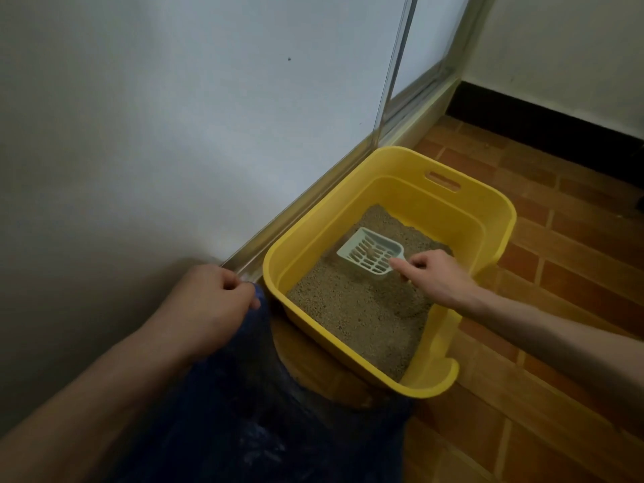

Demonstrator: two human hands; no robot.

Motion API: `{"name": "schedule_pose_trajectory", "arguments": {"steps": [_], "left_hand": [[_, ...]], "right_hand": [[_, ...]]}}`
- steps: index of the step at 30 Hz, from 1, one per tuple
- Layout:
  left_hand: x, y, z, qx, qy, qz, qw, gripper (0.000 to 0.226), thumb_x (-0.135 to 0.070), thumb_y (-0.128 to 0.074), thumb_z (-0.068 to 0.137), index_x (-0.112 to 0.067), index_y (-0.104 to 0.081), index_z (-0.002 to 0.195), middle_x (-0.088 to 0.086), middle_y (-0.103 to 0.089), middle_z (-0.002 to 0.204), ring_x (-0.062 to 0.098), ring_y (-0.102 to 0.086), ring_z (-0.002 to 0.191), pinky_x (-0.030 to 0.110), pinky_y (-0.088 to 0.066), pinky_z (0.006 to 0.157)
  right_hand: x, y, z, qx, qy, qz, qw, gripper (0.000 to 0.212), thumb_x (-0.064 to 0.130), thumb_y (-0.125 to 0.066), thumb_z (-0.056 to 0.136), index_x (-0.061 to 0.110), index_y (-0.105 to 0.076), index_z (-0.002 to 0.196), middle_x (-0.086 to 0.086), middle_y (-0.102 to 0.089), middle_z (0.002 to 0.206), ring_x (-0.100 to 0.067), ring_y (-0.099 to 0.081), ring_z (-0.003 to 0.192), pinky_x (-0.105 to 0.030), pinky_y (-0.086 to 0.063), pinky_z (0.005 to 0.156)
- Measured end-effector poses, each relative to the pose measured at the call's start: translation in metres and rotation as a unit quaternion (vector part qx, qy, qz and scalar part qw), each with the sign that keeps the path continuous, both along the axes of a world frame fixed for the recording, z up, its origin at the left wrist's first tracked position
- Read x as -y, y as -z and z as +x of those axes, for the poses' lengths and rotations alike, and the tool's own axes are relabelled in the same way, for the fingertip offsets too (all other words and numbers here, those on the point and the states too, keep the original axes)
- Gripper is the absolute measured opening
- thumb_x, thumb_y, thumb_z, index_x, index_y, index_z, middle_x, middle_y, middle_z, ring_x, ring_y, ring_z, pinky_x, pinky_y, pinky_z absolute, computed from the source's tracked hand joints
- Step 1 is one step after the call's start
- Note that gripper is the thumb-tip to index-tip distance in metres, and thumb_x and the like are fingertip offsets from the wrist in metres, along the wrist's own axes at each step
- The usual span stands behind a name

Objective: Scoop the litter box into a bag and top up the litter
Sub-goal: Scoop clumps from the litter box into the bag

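Reddish-brown brick-pattern tiled floor (pixel 543 259), yellow litter box (pixel 495 217) resting on it beside a sliding-door track, dark blue bag (pixel 265 430) just beside the box

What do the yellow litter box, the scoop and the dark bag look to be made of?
Litter box: probably moulded plastic, smooth satin walls, cut-out handle. Scoop: pale, matte, slotted, likely rigid plastic. Bag: thin dark blue plastic film, judging by its crinkles and sheen.

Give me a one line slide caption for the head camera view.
Right hand holds a slotted scoop over litter in a yellow litter box while left hand grips a dark blue bag.
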State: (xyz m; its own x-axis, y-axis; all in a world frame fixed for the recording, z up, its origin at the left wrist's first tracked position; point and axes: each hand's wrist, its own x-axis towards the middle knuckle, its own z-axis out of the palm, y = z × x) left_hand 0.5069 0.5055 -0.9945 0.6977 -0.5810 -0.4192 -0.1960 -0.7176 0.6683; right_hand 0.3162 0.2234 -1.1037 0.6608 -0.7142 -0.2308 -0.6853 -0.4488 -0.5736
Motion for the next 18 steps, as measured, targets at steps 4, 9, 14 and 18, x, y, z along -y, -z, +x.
{"name": "schedule_pose_trajectory", "arguments": {"steps": [4, 9, 14, 18], "left_hand": [[-0.001, -0.003, -0.003, 0.006, 0.003, 0.002, 1.0, 0.025, -0.018, -0.06, 0.095, -0.011, -0.071, 0.073, 0.004, -0.048, 0.054, 0.012, -0.041, 0.041, 0.022, -0.031, 0.04], [-0.002, -0.007, -0.004, 0.005, 0.01, 0.005, 1.0, 0.025, -0.02, -0.06, 0.096, -0.012, -0.071, 0.074, 0.007, -0.049, 0.059, 0.016, -0.044, 0.048, 0.025, -0.034, 0.046], [-0.005, -0.01, -0.004, -0.001, 0.01, 0.0, 1.0, 0.025, -0.021, -0.059, 0.097, -0.012, -0.071, 0.077, 0.008, -0.051, 0.062, 0.017, -0.047, 0.053, 0.028, -0.037, 0.049], [-0.008, -0.011, -0.004, -0.001, 0.01, -0.01, 1.0, 0.024, -0.019, -0.059, 0.096, -0.008, -0.071, 0.079, 0.007, -0.046, 0.059, 0.016, -0.042, 0.051, 0.027, -0.034, 0.05]], "right_hand": [[-0.002, 0.002, -0.005, -0.009, -0.018, -0.03, 0.999, 0.06, 0.057, -0.055, 0.097, 0.002, -0.073, 0.082, 0.001, -0.048, 0.054, -0.008, -0.035, 0.043, -0.018, -0.025, 0.04], [-0.004, 0.004, -0.012, -0.02, -0.026, -0.065, 0.997, 0.06, 0.06, -0.056, 0.095, 0.005, -0.073, 0.079, 0.003, -0.047, 0.052, -0.008, -0.035, 0.042, -0.021, -0.025, 0.041], [-0.017, -0.017, -0.014, -0.002, -0.058, -0.045, 0.997, 0.056, 0.061, -0.054, 0.094, 0.012, -0.073, 0.074, 0.006, -0.047, 0.05, -0.005, -0.034, 0.04, -0.019, -0.025, 0.041], [-0.038, -0.045, -0.015, 0.017, -0.098, -0.008, 0.995, 0.053, 0.062, -0.054, 0.093, 0.018, -0.071, 0.07, 0.008, -0.045, 0.047, -0.005, -0.035, 0.041, -0.02, -0.027, 0.042]]}}
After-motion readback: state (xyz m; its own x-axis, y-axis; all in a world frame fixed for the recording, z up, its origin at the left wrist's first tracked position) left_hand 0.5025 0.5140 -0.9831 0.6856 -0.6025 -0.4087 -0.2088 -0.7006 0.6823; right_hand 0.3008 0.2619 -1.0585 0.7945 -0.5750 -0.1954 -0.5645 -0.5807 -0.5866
